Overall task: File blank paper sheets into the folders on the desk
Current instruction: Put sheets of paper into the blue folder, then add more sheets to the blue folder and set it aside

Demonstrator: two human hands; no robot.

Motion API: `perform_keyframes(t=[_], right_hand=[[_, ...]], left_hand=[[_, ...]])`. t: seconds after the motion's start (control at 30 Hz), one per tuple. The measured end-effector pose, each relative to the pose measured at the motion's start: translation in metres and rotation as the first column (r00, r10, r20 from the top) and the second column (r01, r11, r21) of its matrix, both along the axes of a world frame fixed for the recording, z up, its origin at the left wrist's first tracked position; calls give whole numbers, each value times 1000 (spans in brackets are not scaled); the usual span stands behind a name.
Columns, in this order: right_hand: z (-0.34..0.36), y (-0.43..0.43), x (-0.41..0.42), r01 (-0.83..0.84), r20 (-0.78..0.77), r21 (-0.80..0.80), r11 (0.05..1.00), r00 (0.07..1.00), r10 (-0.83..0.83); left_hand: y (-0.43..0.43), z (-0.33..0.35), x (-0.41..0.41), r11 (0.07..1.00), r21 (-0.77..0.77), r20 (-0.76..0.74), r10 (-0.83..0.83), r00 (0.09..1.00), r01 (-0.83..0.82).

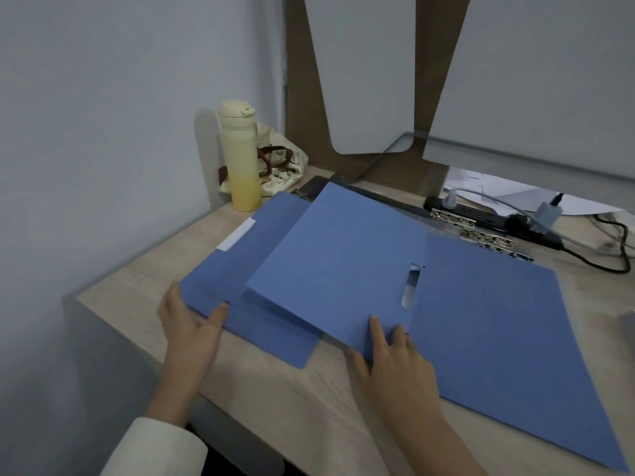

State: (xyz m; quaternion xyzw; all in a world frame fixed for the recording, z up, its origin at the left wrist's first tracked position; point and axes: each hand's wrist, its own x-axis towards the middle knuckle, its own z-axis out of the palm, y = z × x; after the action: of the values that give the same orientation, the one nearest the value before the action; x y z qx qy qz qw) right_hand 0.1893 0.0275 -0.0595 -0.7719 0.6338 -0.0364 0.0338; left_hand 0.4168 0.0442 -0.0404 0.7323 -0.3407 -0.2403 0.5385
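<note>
Right, three blue folders lay across the worktop (pixel 137 269), overlapping one another. The left hand (pixel 187 324) had its grip on the near corner of the left folder (pixel 223 269), thumb (pixel 220 310) on top of the cover and the other fingers at the edge, mostly hidden. That folder sat flat, a white label (pixel 237 233) on its far side. The middle folder (pixel 336 255) rested on top of it, turned at an angle, its right part reaching onto the right folder (pixel 498 331). The right hand (pixel 395 365) was not clutching anything: its grip was loose, straight fingers (pixel 376 326) lying on the middle folder's near edge. The right folder stretched towards the near right edge of the worktop. Behind the folders, metal clips (pixel 453 218) showed beside a black power strip (pixel 481 214) with plugs in it. White sheets (pixel 584 205) lay at the far right, beyond the strip. At the far left corner stood a yellow bottle (pixel 240 156), a cloth bag (pixel 285 168) just behind it.
</note>
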Motion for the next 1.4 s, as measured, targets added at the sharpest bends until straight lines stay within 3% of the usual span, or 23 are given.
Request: perform_keyframes(t=[0.03,0.1,0.17,0.27,0.33,0.4,0.53,0.67,0.73,0.87,1.03,1.13,1.23,1.3,1.4], right_hand=[[4,3,0,17,17,102,995,1000,-19],[8,2,-2,79,8,9,997,997,-79],[16,7,-7,38,57,92,995,997,-43],[26,11,-22,-20,239,212,977,971,-32],[29,13,-38,-76,390,250,965,920,-29],[29,16,-55,-122,517,266,956,855,-34],[33,26,-83,-142,667,275,951,741,-82],[37,33,-116,-59,681,245,968,721,-128],[33,33,-134,27,630,198,980,763,-148],[16,35,-157,195,317,153,969,919,-235],[5,45,-158,227,191,168,959,947,-258],[11,45,-162,228,305,183,956,912,-275],[23,48,-187,335,456,124,934,817,-353],[31,53,-216,452,484,43,891,771,-414],[38,62,-261,605,425,-55,794,734,-530]], left_hand=[[3,0,-9,999,-22,49,-38,998,39],[6,0,-33,981,-46,45,-186,982,188],[7,-4,-58,957,-37,88,-282,955,286],[0,-5,-83,968,-76,373,-196,907,241],[-6,-4,-92,974,-92,603,-112,790,208],[-14,-1,-99,967,-62,716,-129,686,246],[-32,-13,-106,888,230,591,-452,668,397],[-46,-39,-107,780,499,612,-626,484,378],[-50,-43,-106,766,510,624,-642,444,391],[-55,-41,-108,724,534,608,-688,397,436],[-51,-38,-110,709,548,591,-704,393,444],[-40,-23,-123,728,482,529,-685,501,487],[-26,-2,-161,752,316,509,-649,566,578],[-16,9,-199,684,204,435,-704,561,701],[0,20,-265,463,88,208,-875,438,882]])
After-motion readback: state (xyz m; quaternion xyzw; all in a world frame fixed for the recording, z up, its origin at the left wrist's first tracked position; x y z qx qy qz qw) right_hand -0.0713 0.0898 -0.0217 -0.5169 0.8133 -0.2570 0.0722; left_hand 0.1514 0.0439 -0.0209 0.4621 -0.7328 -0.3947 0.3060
